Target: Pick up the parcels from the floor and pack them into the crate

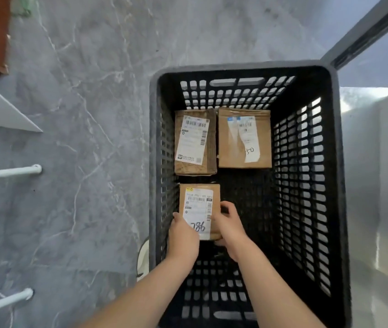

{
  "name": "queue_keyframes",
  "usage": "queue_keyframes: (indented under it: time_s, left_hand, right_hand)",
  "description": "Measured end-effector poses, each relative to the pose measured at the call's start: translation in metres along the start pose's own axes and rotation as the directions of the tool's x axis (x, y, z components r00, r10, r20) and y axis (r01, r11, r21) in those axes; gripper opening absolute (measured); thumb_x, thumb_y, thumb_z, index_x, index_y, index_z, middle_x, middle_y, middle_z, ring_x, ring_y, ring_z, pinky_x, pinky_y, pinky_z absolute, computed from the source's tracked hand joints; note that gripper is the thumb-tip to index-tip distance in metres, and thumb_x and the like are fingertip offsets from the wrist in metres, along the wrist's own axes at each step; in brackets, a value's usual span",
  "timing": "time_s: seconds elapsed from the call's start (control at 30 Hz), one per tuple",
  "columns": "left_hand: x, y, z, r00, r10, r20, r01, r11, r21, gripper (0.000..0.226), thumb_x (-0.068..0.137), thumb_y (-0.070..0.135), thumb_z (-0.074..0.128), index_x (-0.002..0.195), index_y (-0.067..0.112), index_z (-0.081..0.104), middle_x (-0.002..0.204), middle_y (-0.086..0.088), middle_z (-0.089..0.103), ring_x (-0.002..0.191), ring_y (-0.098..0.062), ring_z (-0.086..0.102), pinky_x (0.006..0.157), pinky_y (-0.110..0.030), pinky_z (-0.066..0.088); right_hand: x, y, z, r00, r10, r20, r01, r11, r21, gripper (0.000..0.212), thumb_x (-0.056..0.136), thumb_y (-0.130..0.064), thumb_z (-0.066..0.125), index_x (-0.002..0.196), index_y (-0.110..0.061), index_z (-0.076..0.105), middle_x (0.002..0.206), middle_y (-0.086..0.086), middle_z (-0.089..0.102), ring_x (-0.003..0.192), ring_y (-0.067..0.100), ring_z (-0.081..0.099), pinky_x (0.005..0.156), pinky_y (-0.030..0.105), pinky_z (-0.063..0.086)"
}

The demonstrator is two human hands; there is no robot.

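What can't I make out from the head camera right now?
Head view: near end of the held parcel, covered by the left hand and right hand; whether it rests on the crate bottom is unclear.
Head view: fine print on the far left parcel and far right parcel labels, too small.
Head view: white object beside the crate, mostly hidden by its wall.

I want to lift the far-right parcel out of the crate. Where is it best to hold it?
Probably from above, at its near-right corner: the far-right parcel lies flat, the left parcel sits close along its left side, and the near and right sides face bare crate floor.
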State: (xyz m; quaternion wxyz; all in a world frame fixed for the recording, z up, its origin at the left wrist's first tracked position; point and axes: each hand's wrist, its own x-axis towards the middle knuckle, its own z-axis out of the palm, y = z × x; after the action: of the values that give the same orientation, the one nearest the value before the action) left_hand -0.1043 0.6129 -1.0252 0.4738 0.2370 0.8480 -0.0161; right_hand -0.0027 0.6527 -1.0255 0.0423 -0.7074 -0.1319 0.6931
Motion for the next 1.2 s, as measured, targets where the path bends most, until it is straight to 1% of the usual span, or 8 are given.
queue_keyframes:
  time_s: [0.1,0.27,0.4,0.5,0.83,0.97,1.13,1.2]
  left_hand:
    - [-0.009,-0.006,0.007,0.998,0.055,0.036,-0.054,0.998,-0.045,0.069,0.094,-0.002,0.036,0.154,0.007,0.003,0.148,-0.006,0.037,0.125,-0.019,0.047,0.101,-0.026,0.043]
    - [-0.022,-0.005,0.016,0.988,0.127,0.085,-0.126,0.992,-0.019,0.071,0.099,0.0,0.03,0.154,0.017,-0.011,0.16,-0.002,-0.021,0.15,-0.019,-0.005,0.118,-0.026,0.008]
    - [-0.02,0.0,0.007,0.984,0.177,0.002,-0.177,0.981,-0.083,0.069,0.098,0.009,0.031,0.155,0.022,-0.008,0.163,-0.003,0.001,0.148,-0.019,0.014,0.121,-0.038,0.02]
    - [-0.027,0.008,-0.013,0.957,0.288,0.038,-0.289,0.957,-0.004,0.065,0.1,0.01,0.031,0.155,0.023,-0.001,0.163,0.004,0.004,0.147,-0.013,0.015,0.12,-0.037,0.024]
    - [-0.12,0.106,-0.128,0.801,0.598,-0.003,-0.596,0.799,0.08,0.052,0.101,0.038,0.027,0.152,0.028,0.018,0.157,0.003,0.03,0.142,-0.016,0.032,0.115,-0.043,0.03]
    - [-0.204,0.132,-0.191,0.694,0.72,0.02,-0.698,0.666,0.263,0.052,0.105,0.032,0.024,0.154,0.015,0.019,0.161,-0.002,0.019,0.148,-0.014,0.017,0.122,-0.039,0.013]
    - [-0.311,0.171,-0.256,0.537,0.843,0.005,-0.808,0.513,0.29,0.053,0.105,0.031,0.022,0.155,0.016,0.013,0.163,0.002,0.01,0.149,-0.008,0.005,0.122,-0.035,0.001]
    - [-0.353,0.183,-0.277,0.453,0.891,0.001,-0.86,0.437,0.264,0.053,0.105,0.032,0.022,0.155,0.018,0.013,0.163,0.004,0.01,0.149,-0.006,0.004,0.122,-0.034,0.0]
  right_hand:
    - [0.014,0.005,0.007,0.997,-0.068,-0.045,0.071,0.994,0.084,0.036,0.092,-0.013,0.054,0.123,-0.031,0.045,0.113,-0.002,0.061,0.09,0.016,0.064,0.065,0.033,0.051]
    - [0.025,0.005,0.021,0.991,-0.116,-0.073,0.119,0.992,0.033,0.042,0.084,-0.008,0.055,0.116,-0.033,0.043,0.125,0.003,0.045,0.104,0.019,0.057,0.076,0.031,0.055]
    - [0.021,-0.013,0.022,0.999,0.047,0.027,-0.04,0.976,-0.214,0.079,0.082,-0.028,0.053,0.152,-0.031,0.016,0.152,0.007,0.037,0.14,0.029,0.033,0.113,0.045,0.033]
    - [-0.006,-0.044,0.016,0.999,0.032,-0.043,-0.041,0.974,-0.225,0.08,0.095,-0.031,0.048,0.156,-0.023,-0.003,0.162,0.008,0.016,0.15,0.028,0.011,0.12,0.045,0.019]
    - [-0.186,-0.13,0.0,0.942,-0.332,-0.035,0.322,0.931,-0.173,0.051,0.102,-0.022,0.041,0.151,-0.015,0.03,0.152,0.003,0.037,0.138,0.019,0.037,0.096,0.024,0.03]
    - [-0.302,-0.148,-0.005,0.898,-0.421,-0.129,0.401,0.903,-0.153,0.055,0.102,-0.032,0.036,0.154,-0.018,0.024,0.159,0.003,0.028,0.145,0.02,0.027,0.118,0.038,0.025]
    - [-0.435,-0.157,-0.028,0.774,-0.555,-0.306,0.524,0.832,-0.184,0.047,0.105,-0.029,0.034,0.149,-0.013,0.034,0.143,-0.005,0.041,0.133,0.012,0.038,0.108,0.027,0.027]
    - [-0.475,-0.153,-0.034,0.719,-0.577,-0.388,0.548,0.814,-0.194,0.051,0.104,-0.034,0.033,0.152,-0.017,0.028,0.154,0.0,0.034,0.141,0.016,0.032,0.115,0.032,0.025]
